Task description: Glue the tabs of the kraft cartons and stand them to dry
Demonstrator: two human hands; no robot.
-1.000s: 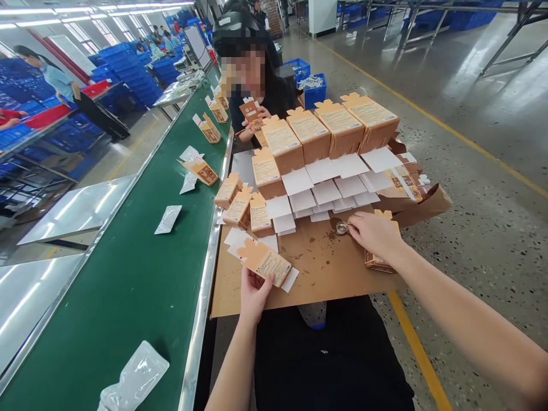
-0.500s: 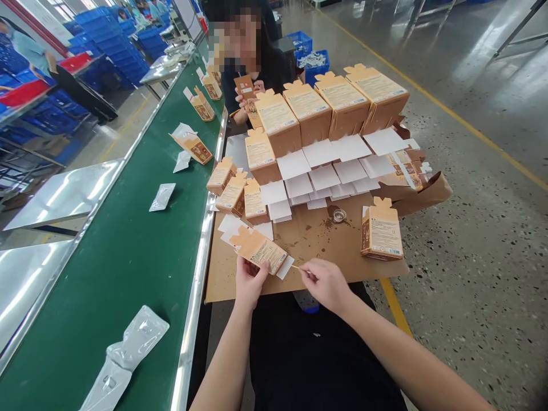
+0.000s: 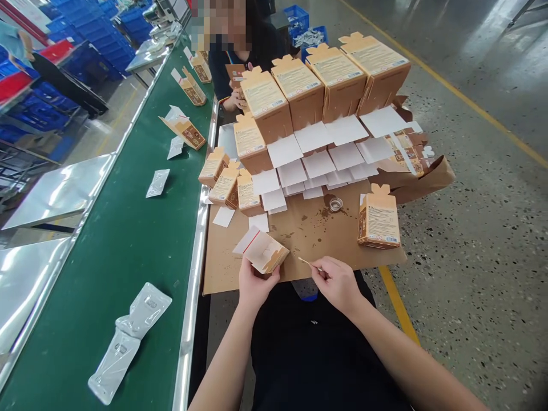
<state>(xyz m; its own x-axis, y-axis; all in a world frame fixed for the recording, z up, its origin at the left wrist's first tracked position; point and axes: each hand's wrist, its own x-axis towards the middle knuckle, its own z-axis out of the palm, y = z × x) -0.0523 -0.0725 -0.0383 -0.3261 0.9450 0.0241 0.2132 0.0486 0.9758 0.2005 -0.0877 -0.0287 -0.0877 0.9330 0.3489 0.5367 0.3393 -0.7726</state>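
Carton [image 3: 263,250], gripped in the left hand [image 3: 256,287] nearer and left of the dish [image 3: 336,204], was just turned red-striped side up, seemingly baring that side to the stick [image 3: 309,262] pinched in the right hand [image 3: 337,285].

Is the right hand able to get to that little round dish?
Probably yes. The right hand holds a stick, but nothing stands between it and the dish on the cardboard.

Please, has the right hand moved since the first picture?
Yes: judged against the small clear dish, the right hand has moved left and nearer to the camera.
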